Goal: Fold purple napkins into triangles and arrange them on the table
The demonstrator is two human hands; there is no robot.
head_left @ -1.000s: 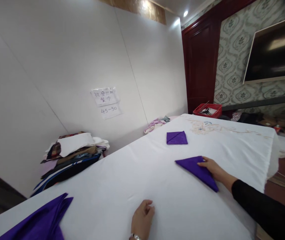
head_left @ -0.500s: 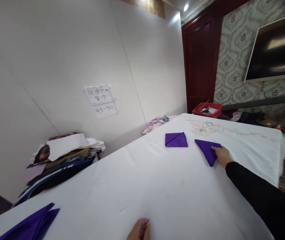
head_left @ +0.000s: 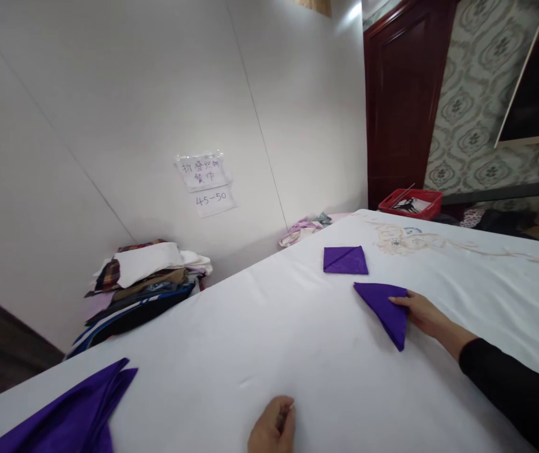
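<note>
My right hand (head_left: 415, 309) pinches the right edge of a purple napkin (head_left: 383, 309) folded into a triangle, one point hanging toward me. Beyond it, a second purple napkin (head_left: 345, 260), folded into a flat rectangle with a diagonal line across it, lies on the white tablecloth (head_left: 213, 352). At the lower middle, over the cloth, my left hand (head_left: 273, 428) has its fingers curled in, with no item showing in them. Another purple cloth (head_left: 66, 415), loosely layered with pointed ends, is cut off by the frame at the lower left.
A pile of mixed folded clothes (head_left: 147, 277) sits past the table's left edge, against the white wall (head_left: 109, 113). Pinkish cloths (head_left: 300, 231) lie by the far edge. A red basket (head_left: 411, 204) stands at the far corner. Handwritten papers (head_left: 208, 179) hang on the wall.
My right hand has brought the triangular napkin nearer to me, away from the rectangular one. My left hand stays curled, a little further into view. The camera has turned slightly left.
</note>
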